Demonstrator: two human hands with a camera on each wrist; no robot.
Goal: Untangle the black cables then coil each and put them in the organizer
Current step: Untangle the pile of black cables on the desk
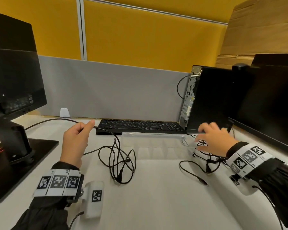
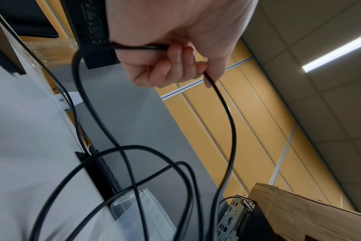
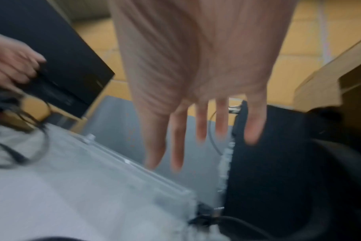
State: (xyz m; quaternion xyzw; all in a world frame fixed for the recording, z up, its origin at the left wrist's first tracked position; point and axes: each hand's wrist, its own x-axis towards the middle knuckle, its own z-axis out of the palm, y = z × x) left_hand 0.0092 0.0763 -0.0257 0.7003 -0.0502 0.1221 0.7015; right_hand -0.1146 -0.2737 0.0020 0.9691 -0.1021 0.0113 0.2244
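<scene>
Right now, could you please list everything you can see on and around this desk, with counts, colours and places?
Cable in hand: one, black, loose loops at desk centre, one stretch lifted.
Cable tangle: count unclear, black, desk right, beside the organizer.
Organizer: one, clear plastic, in front of the keyboard.
Keyboard: one, black, at the back of the desk.
Computer tower: one, black, back right.
Monitors: two, black, far left and far right.
Desk: one, white.
Partition: yellow above, grey below.
Cardboard: brown, top right.
Left hand: grips the cable.
Right hand: fingers spread, over the tangle, holding nothing as seen from its wrist.
</scene>
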